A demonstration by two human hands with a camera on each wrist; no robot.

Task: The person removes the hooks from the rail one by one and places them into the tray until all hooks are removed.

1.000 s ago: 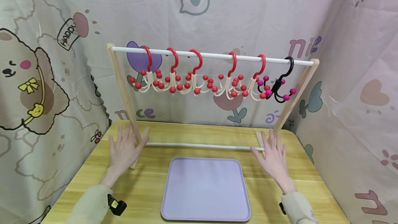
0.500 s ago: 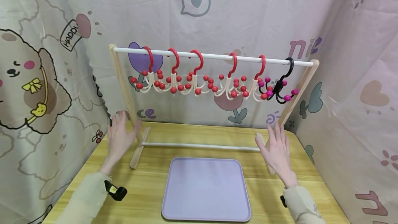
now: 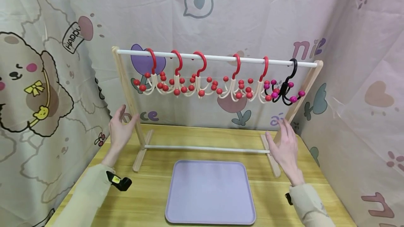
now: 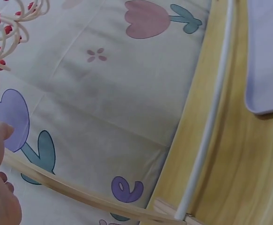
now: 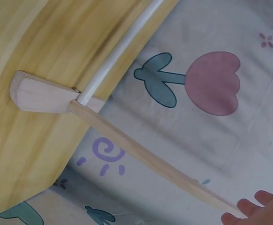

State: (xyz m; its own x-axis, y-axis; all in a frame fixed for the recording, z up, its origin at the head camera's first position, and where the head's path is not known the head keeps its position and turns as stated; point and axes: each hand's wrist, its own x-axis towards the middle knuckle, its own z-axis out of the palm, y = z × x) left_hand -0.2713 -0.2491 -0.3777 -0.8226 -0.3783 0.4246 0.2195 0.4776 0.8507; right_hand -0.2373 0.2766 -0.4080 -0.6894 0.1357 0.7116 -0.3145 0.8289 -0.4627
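Draping the walls on three sides, a soft wrinkled cartoon-print cloth (image 3: 221, 20) forms the backdrop. Below it a bench (image 3: 157, 185) of pale yellow wood grain carries everything. At the bench's 12 o'clock stands a small rack (image 3: 126, 83) with slanted, flat, light wooden legs, a smooth white round top rail and a thinner white bottom rail. At 6 o'clock from the rack lies a flat lilac tray (image 3: 209, 192), matte, square with rounded corners and a low rim. Five glossy red hooks (image 3: 202, 62) with cream prongs tipped in red beads hang in a row along the top rail; a black hook (image 3: 291, 69) with magenta beads hangs at the 3 o'clock end.

The left hand (image 3: 121, 129) is raised at the rack's 9 o'clock leg, palm turned inward, fingers straight and relaxed, thumb at the wood, holding nothing. The right hand (image 3: 285, 144) is raised at the 3 o'clock leg, fingers straight and slightly spread, fingertips against the slat, gripping nothing. Both forearms wear pale beige sleeves (image 3: 85, 199).
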